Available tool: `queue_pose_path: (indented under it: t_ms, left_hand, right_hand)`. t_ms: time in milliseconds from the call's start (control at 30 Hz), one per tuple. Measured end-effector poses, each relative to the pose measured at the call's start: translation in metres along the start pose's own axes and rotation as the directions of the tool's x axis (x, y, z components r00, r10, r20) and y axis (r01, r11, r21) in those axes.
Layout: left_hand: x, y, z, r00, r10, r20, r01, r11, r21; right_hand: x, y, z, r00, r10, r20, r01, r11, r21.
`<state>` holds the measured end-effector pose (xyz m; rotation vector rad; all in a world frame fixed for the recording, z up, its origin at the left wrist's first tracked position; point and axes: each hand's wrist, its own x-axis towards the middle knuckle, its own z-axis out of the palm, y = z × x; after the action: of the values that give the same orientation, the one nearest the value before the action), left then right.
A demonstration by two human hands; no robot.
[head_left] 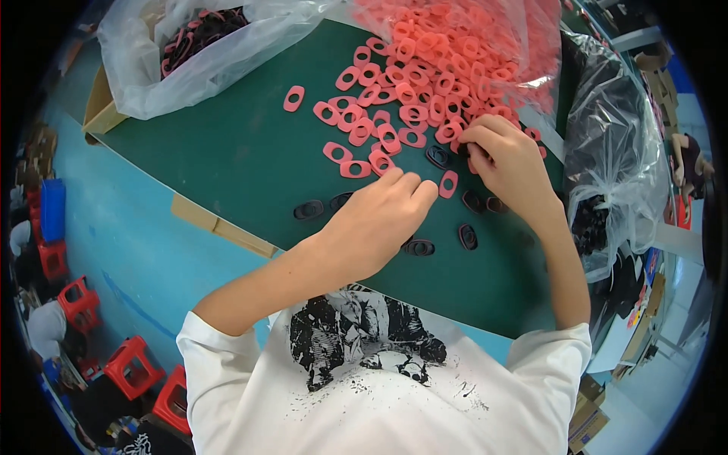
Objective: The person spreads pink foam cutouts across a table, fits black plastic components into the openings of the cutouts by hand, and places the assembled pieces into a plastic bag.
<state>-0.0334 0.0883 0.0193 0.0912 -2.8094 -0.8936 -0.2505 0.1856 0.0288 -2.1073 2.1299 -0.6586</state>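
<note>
My left hand (pixel 379 220) is closed over the middle of the green table, its fingertips beside the nearest pink rings; what it holds, if anything, is hidden. To its right, my right hand (pixel 509 163) pinches a small black piece (pixel 464 150) at the edge of the pink pile. Pink oval rings (pixel 409 95) with a hole through them lie heaped and scattered ahead of both hands. A single pink ring (pixel 448 184) rests between the hands. Several black oval pieces lie around them, among them one (pixel 468 236) nearer me and one (pixel 309 210) left of my left hand.
Clear plastic (pixel 523 38) covers part of the pink heap. An open plastic bag (pixel 220 72) of black-and-pink pieces stands at the far left. A tied clear bag (pixel 618 152) sits at the right. Red stools (pixel 133 368) stand on the blue floor, with other people beyond.
</note>
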Motion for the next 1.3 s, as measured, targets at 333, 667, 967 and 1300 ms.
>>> queue_pose_path:
  t_ms: [333,667,967,1300]
  left_hand:
    - [0.001,-0.004,-0.009,0.999,-0.01,0.044,0.026,0.922,-0.385]
    - [0.003,-0.006,0.008,0.994,0.083,-0.076,-0.085,0.996,-0.027]
    - [-0.004,-0.008,0.014,0.971,0.025,-0.238,-0.006,0.997,0.081]
    - [-0.004,-0.008,0.018,0.965,0.029,-0.259,-0.007,0.996,0.083]
  right_hand:
    - [0.0,-0.014,-0.011,0.952,0.243,0.188,-0.273,0.949,0.158]
    - [0.005,0.0,-0.029,0.975,-0.213,0.057,0.211,0.977,0.039]
    - [0.008,0.006,-0.023,0.88,-0.36,0.31,0.375,0.927,0.012]
    - [0.025,0.023,-0.023,0.942,-0.079,0.327,-0.007,0.967,0.253]
